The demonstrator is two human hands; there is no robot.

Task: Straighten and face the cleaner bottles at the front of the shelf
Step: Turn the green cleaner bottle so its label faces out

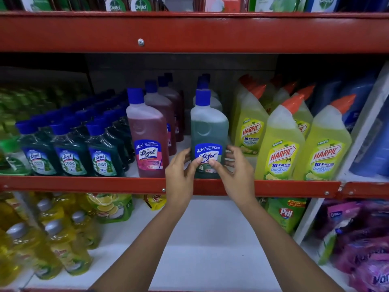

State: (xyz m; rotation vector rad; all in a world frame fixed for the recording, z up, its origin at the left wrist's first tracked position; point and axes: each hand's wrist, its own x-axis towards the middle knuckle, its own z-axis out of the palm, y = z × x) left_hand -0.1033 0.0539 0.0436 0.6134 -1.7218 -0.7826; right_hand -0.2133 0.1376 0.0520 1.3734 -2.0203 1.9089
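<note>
A green Lizol bottle (209,127) with a blue cap stands upright at the front edge of the middle shelf (84,184), its label facing me. My left hand (181,175) grips its lower left side and my right hand (233,171) its lower right side, thumbs on the label. Just to its left stands a pink Lizol bottle (147,133), label forward, with more pink bottles in a row behind it. More green bottles stand behind the held one, mostly hidden.
Small dark green Lizol bottles (69,152) fill the shelf's left side. Yellow-green Harpic bottles (282,148) with orange caps stand to the right. A red shelf beam (189,32) runs overhead. Below are yellow dish-soap bottles (52,239), Pril pouches (286,213) and purple packs (357,234).
</note>
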